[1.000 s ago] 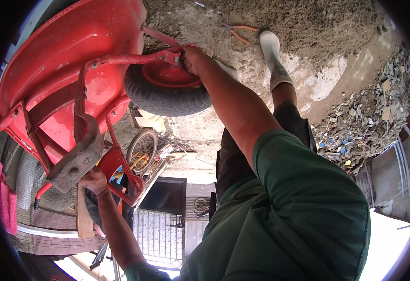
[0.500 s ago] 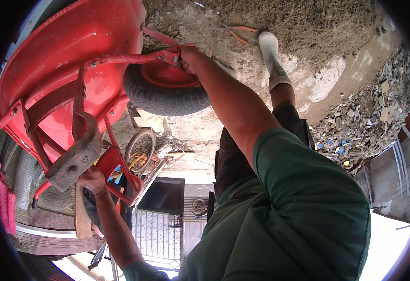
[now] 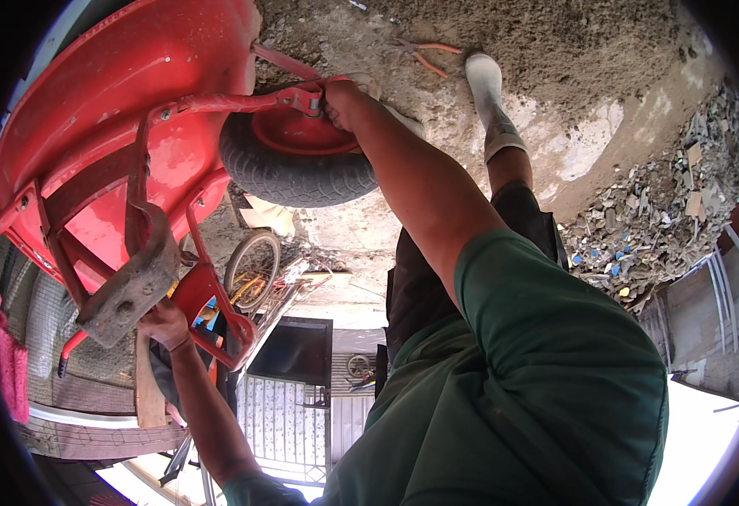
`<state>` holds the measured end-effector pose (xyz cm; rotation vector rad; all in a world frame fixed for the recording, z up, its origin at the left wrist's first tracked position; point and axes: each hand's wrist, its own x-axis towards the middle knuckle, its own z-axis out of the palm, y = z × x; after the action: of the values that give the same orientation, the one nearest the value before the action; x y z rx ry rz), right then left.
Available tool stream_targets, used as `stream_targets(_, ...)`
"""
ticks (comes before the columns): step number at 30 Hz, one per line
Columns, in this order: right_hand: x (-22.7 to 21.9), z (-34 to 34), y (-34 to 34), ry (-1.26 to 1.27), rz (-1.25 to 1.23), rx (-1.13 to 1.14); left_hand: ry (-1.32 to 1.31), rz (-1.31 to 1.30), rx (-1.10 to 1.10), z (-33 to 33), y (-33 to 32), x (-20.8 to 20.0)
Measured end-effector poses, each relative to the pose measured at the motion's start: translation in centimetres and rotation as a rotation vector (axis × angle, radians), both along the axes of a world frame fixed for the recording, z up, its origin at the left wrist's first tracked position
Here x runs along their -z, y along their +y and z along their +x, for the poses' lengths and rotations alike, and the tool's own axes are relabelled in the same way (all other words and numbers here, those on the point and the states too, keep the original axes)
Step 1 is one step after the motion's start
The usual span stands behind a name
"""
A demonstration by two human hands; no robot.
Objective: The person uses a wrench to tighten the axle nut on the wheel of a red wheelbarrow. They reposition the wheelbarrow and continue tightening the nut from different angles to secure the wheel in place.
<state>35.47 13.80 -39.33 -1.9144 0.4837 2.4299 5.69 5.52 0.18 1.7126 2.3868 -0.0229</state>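
A red wheelbarrow (image 3: 185,160) lies tipped over on the left, its underside and frame toward me. My right hand (image 3: 341,104) is closed round the front end of its frame, beside the bracket at the wheel's hub. Below that arm is the wheelbarrow's wheel (image 3: 298,173), with a black treaded tyre and red rim. Nearer me, my left hand (image 3: 164,323) grips the red metal leg (image 3: 190,297), just under a worn, dirt-covered crosspiece (image 3: 129,291). Its fingertips are partly hidden behind the metal.
Pliers with orange handles (image 3: 431,57) lie on the dirt near my white boot (image 3: 484,84). A heap of rubble (image 3: 631,211) spreads at the right. Left of my legs are a bicycle wheel (image 3: 252,270) and assorted scraps. Rolled mesh (image 3: 45,325) and pink material (image 3: 7,358) sit at far left.
The wheelbarrow and its wheel have shifted very slightly left and up in view. Both hands keep their hold in nearly the same places.
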Motion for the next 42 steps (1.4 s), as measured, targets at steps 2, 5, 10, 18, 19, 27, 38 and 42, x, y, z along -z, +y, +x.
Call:
stream_targets(2,1.3,-0.2,-0.3,-0.041,0.016,0.084,-0.022,0.010,-0.010,0.1,0.3,0.6)
stream_targets(5,0.4,-0.8,-0.6,-0.202,0.170,0.035,0.109,-0.046,0.115,-0.4,0.3,0.4)
stream_targets(10,-3.7,-0.2,0.5,-0.099,0.099,0.009,0.354,-0.115,0.348,-1.7,-1.2,-0.7)
stream_targets(18,-0.9,-0.6,0.1,0.012,0.176,-0.055,0.293,-0.029,0.359,-1.4,-0.9,-0.2)
stream_targets(19,0.0,-0.7,-0.3,-0.091,0.299,-0.160,0.182,0.010,0.252,-0.7,-0.4,0.4)
stream_targets(27,-3.8,0.5,0.9,-0.002,0.027,0.002,0.303,-0.042,0.319,-1.1,-0.9,-0.4)
stream_targets(38,-2.5,-0.5,-0.1,-0.038,0.065,0.065,0.415,-0.049,0.448,-2.0,-1.4,-0.5)
stream_targets(42,-1.5,0.6,0.2,0.022,-0.028,0.093,0.199,-0.006,0.232,-0.6,-0.5,-0.2)
